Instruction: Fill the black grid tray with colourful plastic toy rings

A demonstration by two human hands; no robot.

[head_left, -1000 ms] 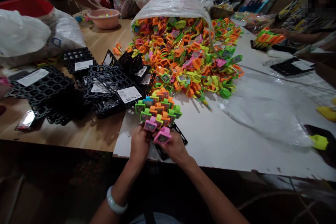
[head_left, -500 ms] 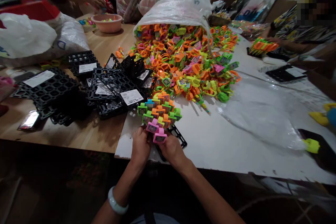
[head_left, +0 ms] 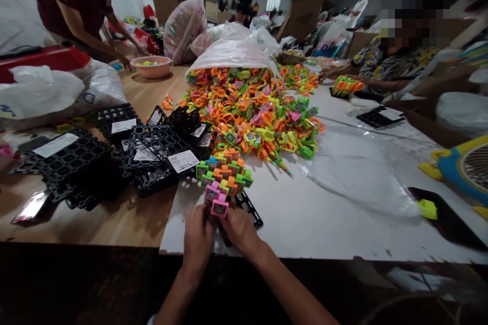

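My left hand (head_left: 198, 236) and my right hand (head_left: 240, 229) are both closed on the near end of a black lattice tray (head_left: 249, 209) at the table's front edge. The tray carries several small coloured plastic toys (head_left: 224, 175) in green, orange and pink, standing in rows. A pink toy (head_left: 220, 208) sits right at my fingertips, between the two hands. Beyond the tray lies a large heap of loose toys (head_left: 251, 106) in orange, green and yellow, spilling from a clear plastic bag (head_left: 232, 51).
Stacks of black lattice trays (head_left: 152, 144) with white labels lie to the left on the wooden table (head_left: 114, 218). A pink bowl (head_left: 150, 67) stands at the back left. Other people work at the far left and right. A clear plastic sheet (head_left: 358, 172) covers the white board.
The camera has tilted up, showing more of the room. My hands and the tray of toys have stayed at the table edge, still gripping it.
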